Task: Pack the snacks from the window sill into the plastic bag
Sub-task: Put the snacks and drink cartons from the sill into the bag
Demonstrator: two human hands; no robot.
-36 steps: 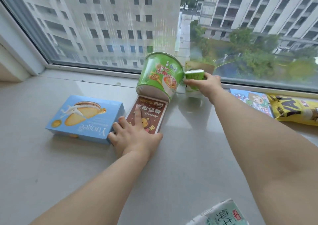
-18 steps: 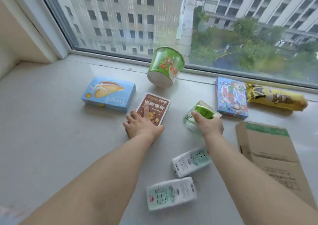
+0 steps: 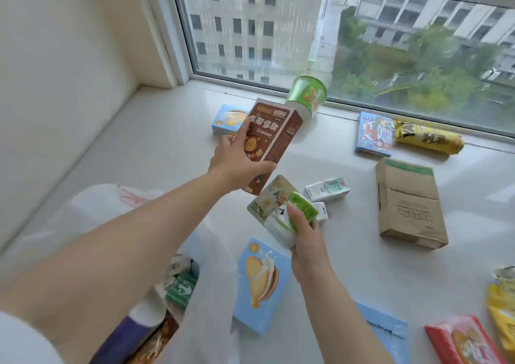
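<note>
A white plastic bag (image 3: 106, 213) is lying open at the left end of the window sill (image 3: 348, 266), its mouth showing a green carton and other packets partly hidden by the person's forearm. To the right of the bag, the left hand (image 3: 237, 163) is gripping a brown snack box (image 3: 271, 138) from below, fingers and thumb clamped on its lower half, holding it tilted in the air above the sill. Right of that box and lower, the right hand (image 3: 305, 238) is closing around a green-and-white cup (image 3: 289, 219) with a foil lid, lifting it clear of the sill. Beyond the brown box, a blue biscuit box (image 3: 227, 120) and a green noodle bowl (image 3: 306, 96) are resting near the glass. Right of the cup, a milk carton (image 3: 327, 189) and a kraft paper bag (image 3: 408, 202) are lying flat, with a yellow packet (image 3: 429, 138) behind them.
</note>
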